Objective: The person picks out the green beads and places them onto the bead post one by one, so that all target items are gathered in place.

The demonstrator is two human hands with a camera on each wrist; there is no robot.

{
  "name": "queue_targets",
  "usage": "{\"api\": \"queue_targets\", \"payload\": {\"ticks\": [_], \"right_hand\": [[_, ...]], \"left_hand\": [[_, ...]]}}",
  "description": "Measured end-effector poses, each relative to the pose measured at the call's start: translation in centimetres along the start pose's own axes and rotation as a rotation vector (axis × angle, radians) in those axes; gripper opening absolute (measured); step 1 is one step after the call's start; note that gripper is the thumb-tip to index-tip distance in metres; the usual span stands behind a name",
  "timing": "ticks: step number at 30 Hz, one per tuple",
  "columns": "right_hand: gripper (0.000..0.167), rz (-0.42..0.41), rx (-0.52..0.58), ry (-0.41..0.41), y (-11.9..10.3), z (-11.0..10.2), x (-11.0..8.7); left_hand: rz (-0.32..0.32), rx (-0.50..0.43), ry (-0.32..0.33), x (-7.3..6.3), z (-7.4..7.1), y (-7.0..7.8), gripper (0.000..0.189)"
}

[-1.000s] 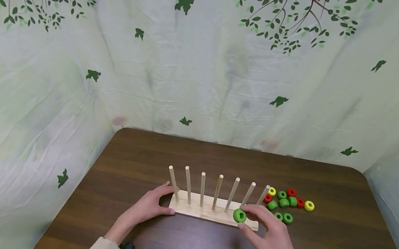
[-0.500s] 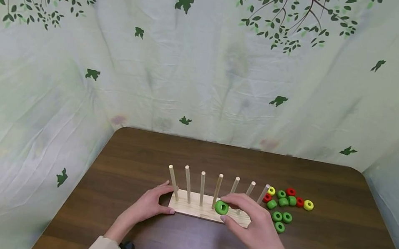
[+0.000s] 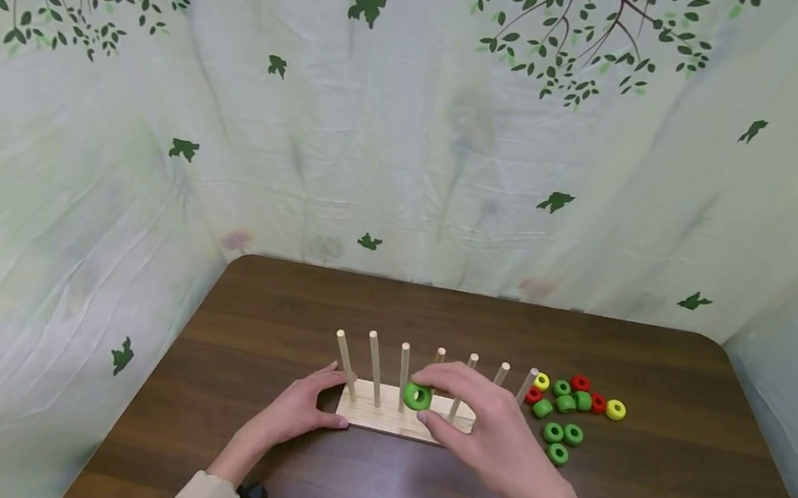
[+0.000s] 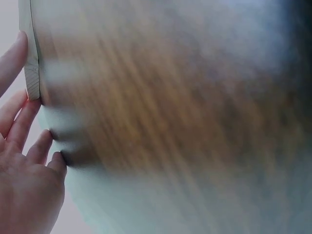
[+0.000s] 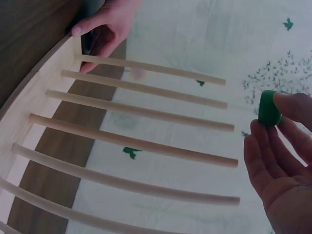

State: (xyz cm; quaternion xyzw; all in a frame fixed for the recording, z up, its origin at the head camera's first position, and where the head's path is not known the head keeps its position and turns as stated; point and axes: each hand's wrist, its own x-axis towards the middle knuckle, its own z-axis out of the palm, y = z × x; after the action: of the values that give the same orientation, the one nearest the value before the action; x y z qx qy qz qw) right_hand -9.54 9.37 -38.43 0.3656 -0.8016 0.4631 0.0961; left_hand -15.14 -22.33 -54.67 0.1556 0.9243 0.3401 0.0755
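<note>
My right hand (image 3: pixel 496 430) pinches a green ring bead (image 3: pixel 408 398) between thumb and fingers, with its hole facing the head camera. In the right wrist view the green bead (image 5: pixel 269 108) is beyond the tips of the pegs, apart from them. A pale wooden peg board (image 3: pixel 376 419) lies on the table with a row of several bare upright pegs (image 3: pixel 374 368). Part of the row is hidden behind the right hand in the head view. My left hand (image 3: pixel 295 404) holds the board's left end, thumb at the front edge and fingers behind.
Right of the peg board lie loose beads: several green beads (image 3: pixel 574 434), a few red beads (image 3: pixel 581 383) and two yellow beads (image 3: pixel 616 410). The brown table (image 3: pixel 682 455) ends at a leaf-printed cloth backdrop (image 3: pixel 455 164).
The right hand has moved left along the peg board with the green bead, from near its right end to the middle pegs. The left hand has stayed on the left end.
</note>
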Motion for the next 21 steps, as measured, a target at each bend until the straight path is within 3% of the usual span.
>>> {"api": "queue_targets", "payload": {"ticks": [8,14,21], "right_hand": [[0.043,-0.106,-0.012,-0.051,-0.1,0.1,2.2],[0.039,-0.182,-0.022,-0.082,-0.3,0.2,4.4],[0.036,-0.204,-0.016,-0.112,-0.1,0.7,6.6]], "left_hand": [[0.007,-0.007,-0.008,0.1,-0.1,0.1,0.068],[0.007,-0.006,-0.015,0.1,-0.2,0.1,0.068],[0.007,-0.026,-0.025,0.0,-0.3,0.3,0.067]]}}
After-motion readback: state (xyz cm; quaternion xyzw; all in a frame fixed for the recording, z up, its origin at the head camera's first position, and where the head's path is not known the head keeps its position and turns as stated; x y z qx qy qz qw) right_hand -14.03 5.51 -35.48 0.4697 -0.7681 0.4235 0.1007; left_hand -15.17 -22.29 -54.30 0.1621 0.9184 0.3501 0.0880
